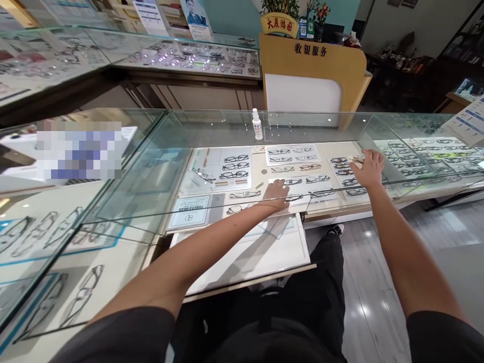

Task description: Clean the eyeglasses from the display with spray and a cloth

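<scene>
In the head view my left hand (277, 195) reaches into the glass display case, its fingers over the left edge of a white card (319, 200) that bears several pairs of eyeglasses. The fingers are stretched out, with nothing visible in them. Just right of these fingers lies a pair of dark-framed eyeglasses (294, 197). Farther right, my right hand (371, 169) closes on a small pale piece that looks like a folded cloth (356, 160). It is over the right side of another card with a column of dark eyeglasses (345, 173).
An open drawer (242, 264) juts out below the case, against my body. A white spray bottle (257, 124) stands on the glass top. More eyeglasses (236, 166) lie on a card at left. Beyond is a yellow cashier counter (313, 60).
</scene>
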Available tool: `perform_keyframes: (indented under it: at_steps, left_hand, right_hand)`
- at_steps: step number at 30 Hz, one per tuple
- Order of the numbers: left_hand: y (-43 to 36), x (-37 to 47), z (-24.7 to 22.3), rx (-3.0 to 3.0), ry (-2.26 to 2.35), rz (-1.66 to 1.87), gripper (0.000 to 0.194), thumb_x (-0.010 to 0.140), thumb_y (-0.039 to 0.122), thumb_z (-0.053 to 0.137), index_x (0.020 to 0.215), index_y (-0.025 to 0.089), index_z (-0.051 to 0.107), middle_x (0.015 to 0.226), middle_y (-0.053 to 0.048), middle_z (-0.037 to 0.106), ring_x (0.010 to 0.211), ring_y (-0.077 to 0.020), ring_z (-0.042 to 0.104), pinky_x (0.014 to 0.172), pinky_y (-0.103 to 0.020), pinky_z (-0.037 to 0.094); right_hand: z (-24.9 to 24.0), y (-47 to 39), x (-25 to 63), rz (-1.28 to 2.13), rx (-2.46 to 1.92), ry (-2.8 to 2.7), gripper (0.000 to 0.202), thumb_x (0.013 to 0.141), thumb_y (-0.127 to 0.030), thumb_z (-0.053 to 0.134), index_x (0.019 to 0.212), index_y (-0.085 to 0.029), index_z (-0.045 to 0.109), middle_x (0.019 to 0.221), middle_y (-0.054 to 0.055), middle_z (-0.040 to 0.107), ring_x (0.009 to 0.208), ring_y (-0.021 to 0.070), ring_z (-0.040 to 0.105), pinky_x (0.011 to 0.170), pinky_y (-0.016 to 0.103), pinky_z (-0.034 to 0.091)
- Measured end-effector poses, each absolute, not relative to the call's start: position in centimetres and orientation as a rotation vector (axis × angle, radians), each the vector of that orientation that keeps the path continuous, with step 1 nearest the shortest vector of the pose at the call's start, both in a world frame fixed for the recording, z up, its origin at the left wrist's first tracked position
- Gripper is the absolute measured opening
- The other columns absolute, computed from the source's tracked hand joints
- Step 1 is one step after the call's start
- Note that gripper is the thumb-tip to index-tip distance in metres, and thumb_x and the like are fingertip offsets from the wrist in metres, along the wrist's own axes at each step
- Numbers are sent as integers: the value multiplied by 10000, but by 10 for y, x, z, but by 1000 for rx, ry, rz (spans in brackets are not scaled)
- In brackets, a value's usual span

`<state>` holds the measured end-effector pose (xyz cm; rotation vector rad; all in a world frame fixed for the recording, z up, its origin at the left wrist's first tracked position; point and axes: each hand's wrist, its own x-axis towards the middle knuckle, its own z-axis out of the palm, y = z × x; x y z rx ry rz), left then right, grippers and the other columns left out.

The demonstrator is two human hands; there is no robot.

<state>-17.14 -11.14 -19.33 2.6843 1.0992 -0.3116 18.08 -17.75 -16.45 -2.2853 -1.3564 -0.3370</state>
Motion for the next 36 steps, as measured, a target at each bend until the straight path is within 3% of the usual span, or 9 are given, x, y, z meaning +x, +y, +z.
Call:
perform_keyframes:
  at_steps: [5, 9, 13, 20, 24, 29, 34, 36]
  left_hand:
    - [-69, -161, -238, 2800, 974, -214, 497, 868, 347, 761, 1322, 150, 716, 1801, -201, 321, 1671, -447, 252, 1289, -569, 346]
    - [-46, -154, -262, 2830, 936, -165, 352, 806, 304, 769, 1132, 172, 786, 1698, -176, 501, 1623, -472, 330, 1266, -595, 335]
    - [-33, -147, -273, 2833, 902, -114, 257, 822, 279, 691, 1040, 210, 806, 1442, -142, 703, 1471, -421, 490, 1204, -576, 364]
    - [-30, -141, -273, 2823, 847, -131, 204, 811, 318, 678, 912, 181, 790, 1147, -169, 753, 1223, -383, 579, 1072, -539, 400]
    - [-34, -141, -271, 2788, 858, -147, 254, 846, 423, 676, 881, 190, 771, 1103, -151, 753, 1176, -360, 582, 1051, -518, 405]
    - [-39, -137, -267, 2734, 911, -167, 369, 937, 540, 687, 961, 183, 778, 1164, -152, 756, 1242, -365, 588, 1102, -534, 439]
    - [-46, -129, -264, 2709, 946, -198, 394, 1036, 450, 706, 1324, 182, 698, 1386, -125, 687, 1269, -291, 664, 1098, -539, 569]
    - [-49, -125, -263, 2705, 959, -205, 418, 1048, 428, 703, 1385, 183, 666, 1424, -129, 669, 1242, -276, 687, 1059, -519, 610]
  right_hand:
    - [-167, -177, 177, -380, -2269, -1365, 600, 898, -461, 601, 1414, -156, 567, 1538, 250, 561, 1456, 483, 444, 1198, 708, 370]
    - [-167, -178, 175, -361, -2274, -1371, 596, 891, -485, 598, 1390, -160, 575, 1555, 253, 548, 1468, 482, 433, 1212, 701, 359]
    - [-166, -179, 174, -313, -2304, -1369, 622, 878, -505, 599, 1397, -164, 567, 1563, 241, 535, 1480, 476, 417, 1231, 689, 345]
    - [-168, -178, 176, -320, -2283, -1397, 571, 879, -524, 596, 1349, -200, 583, 1524, 223, 556, 1446, 481, 435, 1205, 716, 363]
    - [-167, -179, 175, -306, -2312, -1397, 619, 876, -545, 596, 1371, -174, 577, 1535, 241, 537, 1451, 489, 432, 1208, 703, 358]
    - [-163, -178, 172, -278, -2326, -1369, 605, 870, -520, 603, 1358, -161, 591, 1541, 248, 538, 1464, 487, 420, 1217, 685, 343]
    - [-160, -178, 170, -266, -2318, -1367, 563, 878, -497, 601, 1340, -175, 596, 1515, 241, 557, 1450, 489, 432, 1193, 692, 367]
    - [-159, -178, 170, -269, -2321, -1367, 557, 879, -489, 602, 1338, -175, 593, 1508, 241, 561, 1441, 488, 438, 1190, 696, 373]
